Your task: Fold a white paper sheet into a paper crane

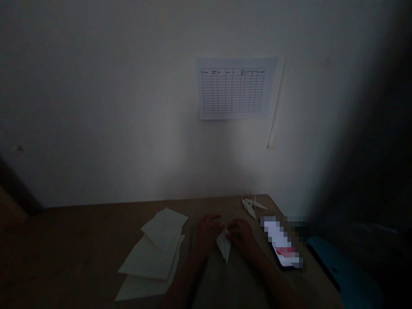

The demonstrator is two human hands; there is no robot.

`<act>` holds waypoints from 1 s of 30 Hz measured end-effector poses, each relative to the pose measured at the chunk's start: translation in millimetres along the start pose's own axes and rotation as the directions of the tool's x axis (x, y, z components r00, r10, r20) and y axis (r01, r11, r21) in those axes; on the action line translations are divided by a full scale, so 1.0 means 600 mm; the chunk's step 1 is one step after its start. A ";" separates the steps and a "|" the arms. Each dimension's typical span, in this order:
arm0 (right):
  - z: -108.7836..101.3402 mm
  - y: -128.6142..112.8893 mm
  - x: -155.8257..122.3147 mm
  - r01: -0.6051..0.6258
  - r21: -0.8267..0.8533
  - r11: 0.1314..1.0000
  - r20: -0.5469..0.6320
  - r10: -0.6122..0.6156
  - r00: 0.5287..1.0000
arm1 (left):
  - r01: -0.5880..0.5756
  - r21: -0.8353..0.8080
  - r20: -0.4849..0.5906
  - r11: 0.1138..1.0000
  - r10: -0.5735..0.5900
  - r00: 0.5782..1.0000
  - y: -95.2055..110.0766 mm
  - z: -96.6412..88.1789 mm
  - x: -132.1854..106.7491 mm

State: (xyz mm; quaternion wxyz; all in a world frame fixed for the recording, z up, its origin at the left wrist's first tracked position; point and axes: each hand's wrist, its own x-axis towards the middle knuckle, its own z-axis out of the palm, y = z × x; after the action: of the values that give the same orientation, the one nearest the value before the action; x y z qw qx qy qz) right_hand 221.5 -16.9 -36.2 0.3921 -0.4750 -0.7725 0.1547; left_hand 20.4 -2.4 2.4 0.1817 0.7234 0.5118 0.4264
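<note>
Table (64, 257), brown and dimly lit, is set against a pale wall (96, 107). Left of the hands, several loose sheets of paper (151, 257) are laid overlapping in an uneven pile, with a smaller sheet placed on top at the far end. Next to the pile, the left hand (208, 230) is reached forward, its fingers bent inward over the upper left edge of a folded paper (224, 246). This piece is positioned on the near side of the fingertips, between the two hands, its narrow point directed toward the viewer. Above, a printed chart (234, 92) ruled in rows and columns is fixed to the wall. The right hand (241, 234) is curled in at the piece's upper right edge; whether the paper is pinched or only pressed by either hand cannot be told in the gloom. Just beyond the right hand, small folded paper shapes (249, 209) are grouped near the table's back corner. A narrow strip (277, 107) is seen on the wall above. Farther right, a lit phone (281, 242) is laid aslant, its screen obscured by blocks, and beyond the table's edge a blue rounded object (350, 270) is partly lost in shadow.
</note>
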 end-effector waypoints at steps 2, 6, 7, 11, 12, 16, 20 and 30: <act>0.001 0.001 -0.001 -0.002 -0.006 1.000 -0.003 0.002 1.000 | -0.014 -0.011 -0.015 1.000 0.014 1.000 -0.001 0.000 0.001; 0.001 -0.004 -0.003 0.011 -0.054 0.998 -0.010 -0.011 1.000 | -0.066 -0.031 0.005 0.997 0.066 0.998 0.000 -0.006 0.002; 0.001 -0.006 -0.003 0.013 -0.067 0.998 -0.010 -0.013 1.000 | -0.071 -0.031 0.015 0.997 0.071 0.997 0.001 -0.008 0.002; 0.001 -0.011 -0.002 0.015 -0.100 0.995 -0.002 -0.015 1.000 | -0.078 -0.022 0.039 0.997 0.079 0.996 0.006 -0.013 0.001; 0.001 -0.011 -0.002 0.018 -0.106 0.994 0.003 -0.018 1.000 | -0.075 -0.019 0.039 0.997 0.076 0.996 0.007 -0.012 0.001; 0.000 -0.010 -0.001 0.001 -0.112 0.994 0.020 0.001 1.000 | -0.057 -0.031 0.015 0.998 0.057 0.998 0.007 -0.010 0.000; 0.001 -0.008 -0.004 -0.005 -0.093 0.996 0.004 0.005 1.000 | -0.036 0.000 0.017 0.999 0.036 0.999 0.007 -0.013 0.001; 0.002 0.000 -0.003 -0.012 -0.060 0.998 -0.085 0.007 0.996 | -0.064 0.056 0.033 0.996 0.062 0.998 0.002 -0.014 0.000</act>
State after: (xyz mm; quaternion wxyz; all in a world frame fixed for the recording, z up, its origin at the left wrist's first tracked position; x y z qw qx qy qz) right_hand 221.1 -18.5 -37.7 0.4093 -0.4964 -0.7571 0.1131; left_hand 14.4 -4.4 8.1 0.1555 0.7507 0.4976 0.4057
